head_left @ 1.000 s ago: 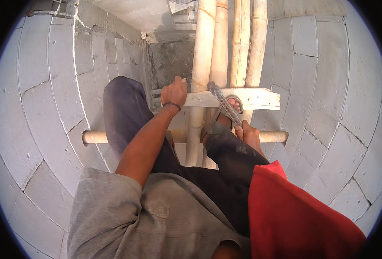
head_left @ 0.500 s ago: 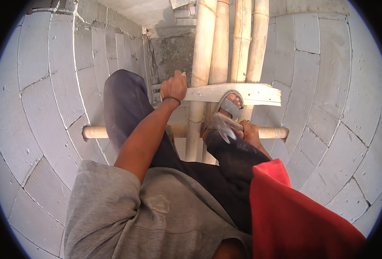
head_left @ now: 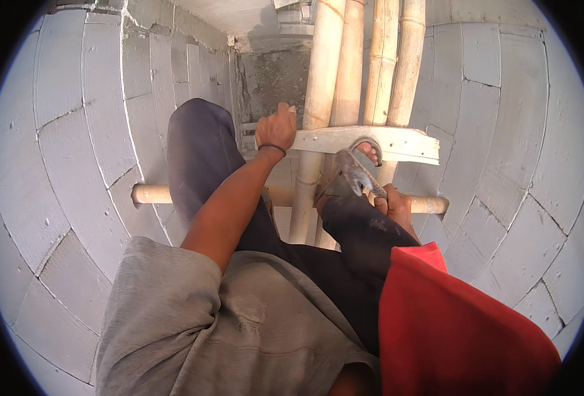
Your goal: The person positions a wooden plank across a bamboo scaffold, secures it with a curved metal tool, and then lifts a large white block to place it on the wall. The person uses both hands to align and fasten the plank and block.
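Note:
My left hand (head_left: 277, 129) is closed around the left end of a pale wooden board (head_left: 328, 140), a dark band at its wrist. The board lies crosswise over several bamboo poles (head_left: 323, 63). In my right hand (head_left: 395, 206), lower and to the right, is a hammer (head_left: 356, 175) gripped by its handle. Its metal head is above my right knee and in front of my sandalled foot (head_left: 369, 152), hiding much of that foot. The foot rests against the board.
A horizontal bamboo pole (head_left: 152, 194) spans between the walls, its ends in holes in the blocks. Grey block walls (head_left: 67, 171) rise on the left and right (head_left: 513, 125). The upright poles run away toward a rough grey patch (head_left: 272, 82) at the far end.
The hammer's head has moved up a little toward the board and its blur has lessened. My left hand stays on the board's end. The whole view has shifted slightly.

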Motion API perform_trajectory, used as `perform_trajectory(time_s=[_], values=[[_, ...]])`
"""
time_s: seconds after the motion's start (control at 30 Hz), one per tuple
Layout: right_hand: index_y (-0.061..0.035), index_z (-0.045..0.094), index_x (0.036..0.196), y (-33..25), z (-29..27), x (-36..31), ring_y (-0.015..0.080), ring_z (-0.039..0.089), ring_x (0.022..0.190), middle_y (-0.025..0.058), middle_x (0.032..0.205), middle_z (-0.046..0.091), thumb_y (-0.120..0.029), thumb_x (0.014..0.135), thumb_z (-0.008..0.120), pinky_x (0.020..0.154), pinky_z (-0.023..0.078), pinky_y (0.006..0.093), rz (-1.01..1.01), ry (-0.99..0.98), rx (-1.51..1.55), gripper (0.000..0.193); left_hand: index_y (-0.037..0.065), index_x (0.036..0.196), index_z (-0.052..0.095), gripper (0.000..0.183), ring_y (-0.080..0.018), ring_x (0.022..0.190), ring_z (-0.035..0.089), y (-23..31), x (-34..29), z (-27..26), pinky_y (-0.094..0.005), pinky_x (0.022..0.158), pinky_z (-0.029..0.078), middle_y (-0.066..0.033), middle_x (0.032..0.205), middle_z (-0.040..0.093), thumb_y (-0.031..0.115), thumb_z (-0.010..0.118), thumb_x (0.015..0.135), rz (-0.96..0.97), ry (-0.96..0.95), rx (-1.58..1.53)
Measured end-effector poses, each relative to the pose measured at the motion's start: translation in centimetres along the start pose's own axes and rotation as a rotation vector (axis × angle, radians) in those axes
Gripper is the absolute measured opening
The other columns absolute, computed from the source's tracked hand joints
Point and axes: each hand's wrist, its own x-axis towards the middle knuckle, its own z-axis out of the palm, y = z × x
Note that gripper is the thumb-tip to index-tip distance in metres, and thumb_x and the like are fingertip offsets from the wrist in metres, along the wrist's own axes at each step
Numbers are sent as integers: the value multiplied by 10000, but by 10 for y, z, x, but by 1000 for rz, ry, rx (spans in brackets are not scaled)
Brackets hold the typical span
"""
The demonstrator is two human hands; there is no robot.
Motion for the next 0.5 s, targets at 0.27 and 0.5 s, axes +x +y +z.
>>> perform_trajectory(time_s=[0.27,0.5], values=[[-34,552,817,-10,-3,23,371,600,523,162,581,576,-287,901,657,478,471,422,65,-195,-175,286,80,961,559,253,-405,605,627,-4,-18,6,-505,635,478,-199,659,648,314,462,977,-38,42,-37],[-28,548,817,-24,-22,30,392,604,548,190,586,571,-234,889,655,504,477,429,-109,73,189,243,71,966,552,243,-409,614,633,2,-13,0,-519,630,481,-208,647,642,304,483,963,-33,33,-71]])
